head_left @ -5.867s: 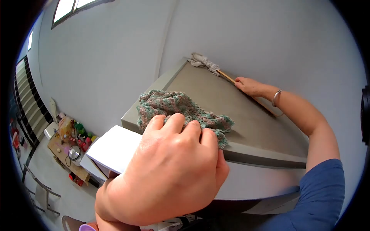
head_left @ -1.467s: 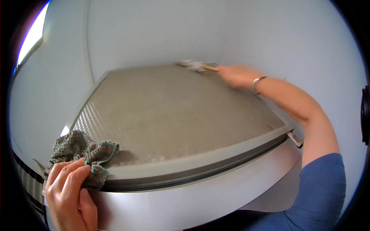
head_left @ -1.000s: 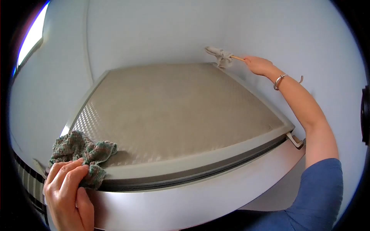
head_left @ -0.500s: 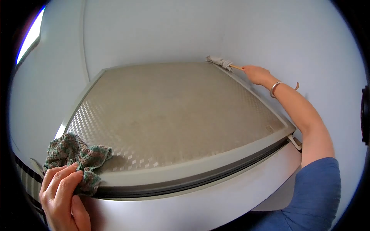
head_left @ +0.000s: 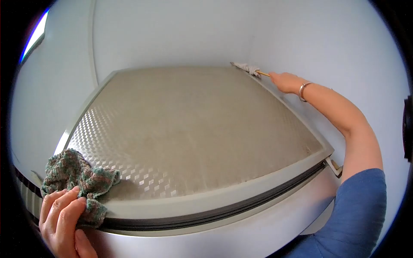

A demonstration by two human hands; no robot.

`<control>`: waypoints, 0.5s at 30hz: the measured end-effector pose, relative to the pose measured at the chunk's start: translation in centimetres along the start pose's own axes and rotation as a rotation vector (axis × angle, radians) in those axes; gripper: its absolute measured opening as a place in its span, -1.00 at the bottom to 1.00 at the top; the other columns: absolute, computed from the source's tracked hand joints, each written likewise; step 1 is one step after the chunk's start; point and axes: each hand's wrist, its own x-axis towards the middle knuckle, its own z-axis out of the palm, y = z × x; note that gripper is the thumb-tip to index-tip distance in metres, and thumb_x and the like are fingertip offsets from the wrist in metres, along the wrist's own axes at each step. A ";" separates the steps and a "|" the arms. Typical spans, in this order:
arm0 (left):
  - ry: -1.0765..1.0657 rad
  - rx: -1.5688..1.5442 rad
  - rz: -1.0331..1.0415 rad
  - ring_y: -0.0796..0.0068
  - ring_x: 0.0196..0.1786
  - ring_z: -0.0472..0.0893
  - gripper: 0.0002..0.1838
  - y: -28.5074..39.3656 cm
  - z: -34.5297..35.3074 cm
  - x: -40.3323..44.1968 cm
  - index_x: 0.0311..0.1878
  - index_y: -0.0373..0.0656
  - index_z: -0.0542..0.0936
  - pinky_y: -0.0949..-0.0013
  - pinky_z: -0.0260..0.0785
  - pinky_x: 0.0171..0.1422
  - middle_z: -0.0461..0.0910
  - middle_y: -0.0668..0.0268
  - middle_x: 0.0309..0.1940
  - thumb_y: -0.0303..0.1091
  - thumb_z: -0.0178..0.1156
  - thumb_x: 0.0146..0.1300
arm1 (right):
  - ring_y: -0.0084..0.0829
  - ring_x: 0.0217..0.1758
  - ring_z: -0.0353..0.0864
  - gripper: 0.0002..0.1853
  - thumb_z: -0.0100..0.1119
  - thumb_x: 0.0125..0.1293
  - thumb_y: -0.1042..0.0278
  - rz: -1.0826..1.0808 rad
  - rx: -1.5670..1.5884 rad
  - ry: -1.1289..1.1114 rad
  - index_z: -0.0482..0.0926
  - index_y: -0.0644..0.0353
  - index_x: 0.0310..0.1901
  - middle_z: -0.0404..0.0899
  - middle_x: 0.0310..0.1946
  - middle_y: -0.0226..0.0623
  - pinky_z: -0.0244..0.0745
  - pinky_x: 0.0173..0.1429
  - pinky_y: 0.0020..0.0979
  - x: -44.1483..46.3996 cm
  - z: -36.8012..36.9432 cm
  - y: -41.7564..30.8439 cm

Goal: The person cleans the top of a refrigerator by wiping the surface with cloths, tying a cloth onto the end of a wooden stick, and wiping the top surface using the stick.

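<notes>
My left hand [head_left: 64,221] is closed on the lower edge of a green and brown knitted cloth [head_left: 71,172], which lies bunched over the near left corner of a dusty grey-brown appliance top [head_left: 189,124]. Up at the right, my right hand [head_left: 286,81] grips a thin wooden stick [head_left: 263,74]. A pale rag [head_left: 247,68] is wrapped round the far end of the stick. This rag rests at the back right corner of the top, by the wall. The rear part of the stick is hidden behind my hand and forearm.
Pale walls [head_left: 172,34] meet behind the top and run close along its right side. A hinge bracket [head_left: 334,167] juts out at the near right corner. Below the dark seal lies a silvery front panel [head_left: 206,241]. A bright window [head_left: 35,36] shows at the upper left.
Since one second ago, the wrapped rag has come down from above the back right corner onto it. My left hand and the cloth appear slightly lower and further left as the view shifted.
</notes>
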 end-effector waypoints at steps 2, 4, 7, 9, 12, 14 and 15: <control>-0.008 -0.008 0.023 0.04 -0.04 0.48 -0.69 -0.1 -0.1 0.0 -0.12 -0.38 0.49 0.19 0.29 0.07 0.49 -0.03 -0.12 -0.48 -0.18 0.18 | -0.17 -0.17 0.51 -0.69 -0.26 0.27 0.37 0.007 -0.025 -0.058 0.28 0.14 0.05 0.50 -0.24 -0.07 0.38 -0.15 -0.18 0.8 -0.1 0.0; -0.014 -0.015 0.032 0.04 -0.05 0.48 -0.69 -0.2 -0.3 0.2 -0.11 -0.39 0.49 0.19 0.30 0.06 0.49 -0.04 -0.12 -0.48 -0.19 0.18 | -0.15 -0.13 0.50 -0.66 -0.27 0.24 0.43 -0.038 -0.091 -0.014 0.26 0.16 0.07 0.50 -0.22 -0.05 0.38 -0.12 -0.17 1.8 0.0 0.0; -0.013 -0.046 0.038 0.03 -0.07 0.48 -0.69 -0.1 -0.2 0.2 -0.10 -0.39 0.48 0.20 0.31 0.03 0.48 -0.06 -0.13 -0.48 -0.20 0.19 | -0.14 -0.10 0.49 -0.63 -0.24 0.22 0.47 -0.033 -0.164 -0.049 0.25 0.16 0.09 0.49 -0.18 -0.05 0.38 -0.09 -0.17 2.6 -0.3 -0.4; -0.003 -0.069 0.028 0.03 -0.07 0.49 -0.69 0.0 -0.2 0.1 -0.10 -0.40 0.47 0.20 0.31 0.02 0.48 -0.06 -0.14 -0.48 -0.20 0.20 | -0.14 -0.10 0.49 -0.64 -0.23 0.21 0.47 -0.028 -0.158 -0.054 0.26 0.15 0.08 0.49 -0.18 -0.06 0.39 -0.09 -0.17 3.2 -0.2 -0.4; 0.002 -0.062 0.018 0.04 -0.08 0.49 -0.69 0.1 -0.3 0.2 -0.09 -0.39 0.47 0.20 0.32 0.01 0.49 -0.05 -0.14 -0.48 -0.20 0.21 | -0.15 -0.10 0.50 -0.65 -0.22 0.21 0.48 -0.022 -0.170 -0.052 0.30 0.14 0.06 0.49 -0.16 -0.08 0.39 -0.08 -0.17 3.7 -1.1 -1.0; -0.007 -0.036 0.043 0.04 -0.09 0.49 -0.70 0.0 -0.4 0.1 -0.09 -0.38 0.47 0.20 0.32 0.01 0.49 -0.03 -0.13 -0.47 -0.18 0.22 | -0.16 -0.09 0.50 -0.65 -0.21 0.20 0.48 -0.016 -0.193 -0.060 0.32 0.12 0.05 0.49 -0.15 -0.11 0.39 -0.08 -0.18 4.1 -1.4 -1.3; -0.008 -0.036 0.049 0.04 -0.09 0.49 -0.70 0.0 -0.4 0.1 -0.09 -0.38 0.47 0.20 0.32 0.01 0.49 -0.03 -0.13 -0.47 -0.18 0.22 | -0.16 -0.08 0.50 -0.66 -0.20 0.20 0.49 -0.008 -0.169 -0.031 0.33 0.11 0.04 0.49 -0.15 -0.13 0.40 -0.07 -0.18 4.4 -1.1 -1.3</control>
